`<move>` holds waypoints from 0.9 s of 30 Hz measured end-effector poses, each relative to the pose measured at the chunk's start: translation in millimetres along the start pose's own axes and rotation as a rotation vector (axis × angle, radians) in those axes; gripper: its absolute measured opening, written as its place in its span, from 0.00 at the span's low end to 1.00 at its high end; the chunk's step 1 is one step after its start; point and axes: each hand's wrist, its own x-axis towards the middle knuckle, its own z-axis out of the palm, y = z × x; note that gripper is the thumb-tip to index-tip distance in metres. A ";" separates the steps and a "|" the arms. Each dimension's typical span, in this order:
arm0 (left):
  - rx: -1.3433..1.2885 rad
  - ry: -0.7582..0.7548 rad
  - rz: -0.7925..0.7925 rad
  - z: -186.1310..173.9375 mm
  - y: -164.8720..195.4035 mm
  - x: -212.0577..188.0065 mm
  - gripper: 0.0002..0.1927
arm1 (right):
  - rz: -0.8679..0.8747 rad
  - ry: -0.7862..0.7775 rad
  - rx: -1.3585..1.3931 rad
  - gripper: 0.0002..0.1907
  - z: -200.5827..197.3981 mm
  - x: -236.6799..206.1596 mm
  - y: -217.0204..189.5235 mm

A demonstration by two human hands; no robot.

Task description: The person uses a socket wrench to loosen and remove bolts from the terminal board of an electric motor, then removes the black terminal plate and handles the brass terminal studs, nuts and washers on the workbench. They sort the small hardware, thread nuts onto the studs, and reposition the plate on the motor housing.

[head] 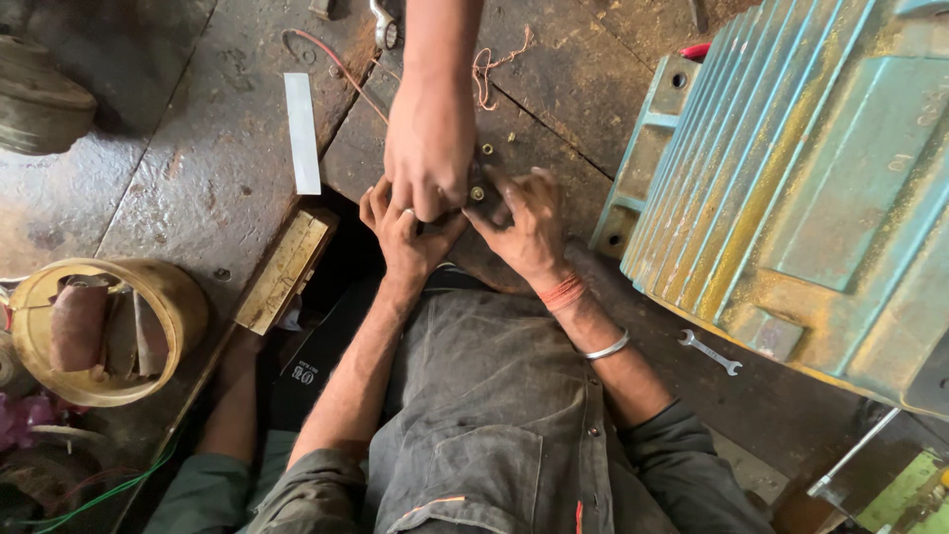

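My left hand point(407, 237) and my right hand point(531, 225) meet over the stained floor, both gripping a small dark part point(481, 195) with a brass stud on it. A red thread and a metal bangle point(607, 346) circle my right wrist. Another person's hand point(430, 148) reaches down from the top of the view. It lies over my left fingers and hides much of them, and it pinches the same part. A small brass nut point(487, 149) lies just beyond the hands.
A big teal finned motor housing point(791, 168) fills the right side. A small spanner point(710, 351) lies beside it. At the left are a yellow bucket point(158, 297) of scraps, a wooden block point(287, 269), a white strip point(302, 132) and a red wire point(336, 64).
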 end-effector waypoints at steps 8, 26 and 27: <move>0.000 -0.051 0.021 -2.3 1.7 1.9 0.23 | 0.018 -0.034 0.036 0.31 0.1 -1.3 -1.1; 0.018 -0.034 0.019 -1.6 3.1 0.4 0.28 | 0.361 0.025 0.065 0.08 -17.7 -6.6 29.3; 0.016 -0.037 0.020 -2.8 3.6 0.4 0.30 | 0.373 0.010 0.071 0.07 -17.9 -7.3 30.4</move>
